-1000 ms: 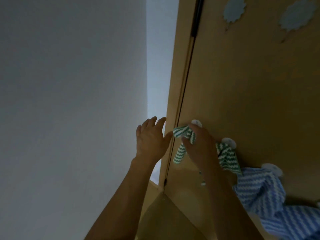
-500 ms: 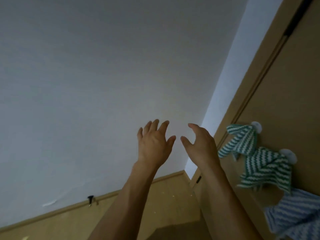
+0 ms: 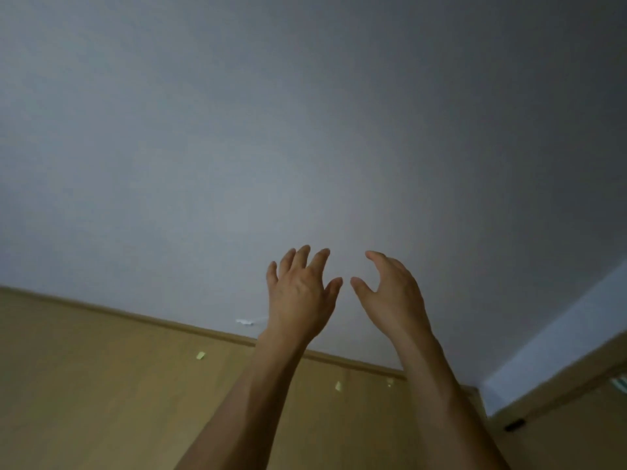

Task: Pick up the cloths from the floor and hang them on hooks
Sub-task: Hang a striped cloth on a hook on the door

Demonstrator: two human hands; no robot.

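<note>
left hand (image 3: pixel 300 293) fingers spread + relaxed, gripping nothing; right hand (image 3: pixel 390 293) fingers loosely curved, thumb out, also holding nothing. the two are side by side, close but not touching, both raised in front of the pale wall (image 3: pixel 237 147), bare forearms running down to the bottom edge of view. below the hands a wood floor (image 3: pixel 101 385) meets the wall along a skirting strip (image 3: pixel 169 325); a few small yellowish bits (image 3: pixel 201 356) lie on the floor nr that edge, too small to say what they are. far right, a wood door (image 3: pixel 576 432) w/ a sliver of something striped at the frame's right edge, can't tell what. task's things: no cloth on the floor in view, no hooks in view, so where the next cloth lies can't be told from here. risks, as i judge: w/ the head pointed at wall + bare floor, a cloth off-frame may get missed; reaching down blind could mean a poor grab, cloth bunched so it slips off a hook later; bending nr the door edge could bump it. containers: none seen, nothing held in anything.
</note>
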